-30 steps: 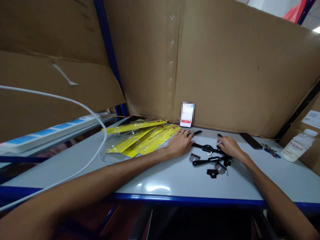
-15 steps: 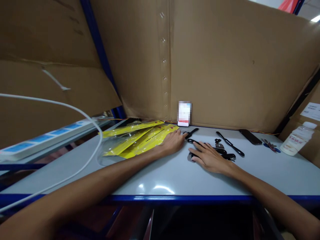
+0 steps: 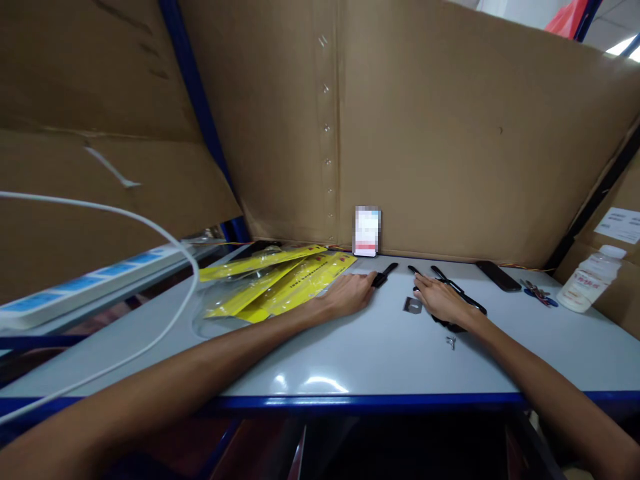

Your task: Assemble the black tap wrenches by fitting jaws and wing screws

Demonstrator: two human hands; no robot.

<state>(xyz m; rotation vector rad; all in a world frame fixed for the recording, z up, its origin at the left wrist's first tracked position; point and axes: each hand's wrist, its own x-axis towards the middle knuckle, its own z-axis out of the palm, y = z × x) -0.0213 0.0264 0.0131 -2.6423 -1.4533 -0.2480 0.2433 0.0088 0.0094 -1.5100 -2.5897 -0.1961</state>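
My left hand (image 3: 353,294) rests on the table with its fingers closed on a slim black strap-like piece (image 3: 386,274), whose far end points up and right. My right hand (image 3: 443,301) lies over several black pieces, its fingers curled down onto a narrow black strip (image 3: 413,270) that sticks out past them. Beside it, to the right, another long black piece (image 3: 465,295) with a slot lies partly under the hand. A small dark flat plate (image 3: 413,305) sits left of the right hand, and a small shiny metal bit (image 3: 451,342) lies nearer the table edge.
Yellow-headed clear packages (image 3: 285,287) are piled at left. A lit phone (image 3: 367,231) leans on the cardboard wall (image 3: 425,133). To the right are a dark phone-like slab (image 3: 498,275), keys (image 3: 539,293) and a white bottle (image 3: 590,280). A white cable (image 3: 173,233) loops by the power strip (image 3: 95,280).
My right hand has slid right with black pieces beneath it and its fingers have curled in. The dark plate and the metal bit now lie uncovered. My left hand has barely moved.
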